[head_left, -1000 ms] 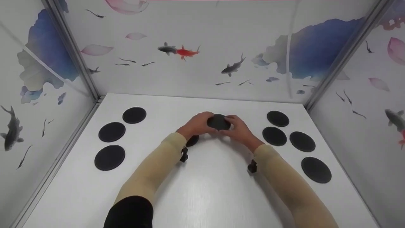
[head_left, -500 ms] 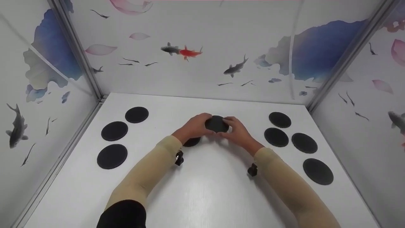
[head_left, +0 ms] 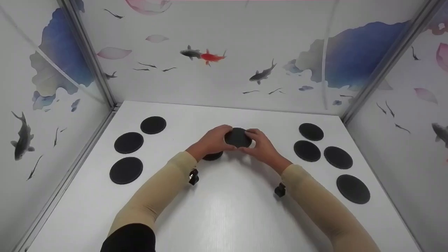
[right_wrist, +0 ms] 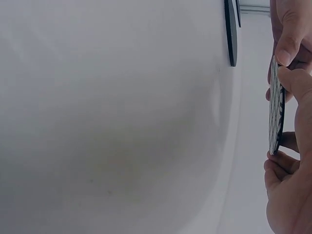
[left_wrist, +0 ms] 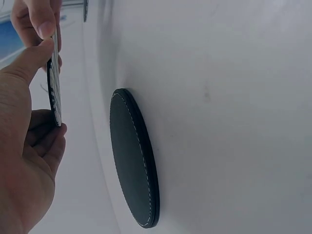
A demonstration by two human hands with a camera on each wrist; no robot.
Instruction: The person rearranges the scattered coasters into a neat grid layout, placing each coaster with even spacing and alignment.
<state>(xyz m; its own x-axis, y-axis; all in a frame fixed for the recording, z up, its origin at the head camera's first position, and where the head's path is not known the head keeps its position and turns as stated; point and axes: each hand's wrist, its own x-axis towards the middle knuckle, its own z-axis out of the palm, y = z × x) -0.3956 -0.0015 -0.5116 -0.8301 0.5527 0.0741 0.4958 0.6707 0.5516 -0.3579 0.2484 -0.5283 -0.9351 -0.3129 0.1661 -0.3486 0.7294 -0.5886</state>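
A round black coaster (head_left: pixel 238 137) is held raised off the white table between both hands. My left hand (head_left: pixel 214 138) pinches its left edge, and my right hand (head_left: pixel 261 144) pinches the opposite edge; the two thumbs meet at the near side. From the wrists the held coaster (left_wrist: pixel 55 90) appears edge-on, with a pale, line-patterned underside (right_wrist: pixel 276 112). Partly hidden beneath the left wrist, another coaster (head_left: pixel 213 156) lies flat; in the left wrist view this coaster (left_wrist: pixel 130 158) shows light stitching round its rim.
On the left of the table (head_left: pixel 224 210) lie three more coasters, one of them at the back (head_left: pixel 153 125). Several others lie on the right, including a near one (head_left: pixel 353 189). Printed panels, such as the back wall (head_left: pixel 224 87), enclose three sides.
Both hands have shifted slightly left and nearer with the coaster, still gripping it by its edges. The flat coasters stay put on the table; the head view has turned a little.
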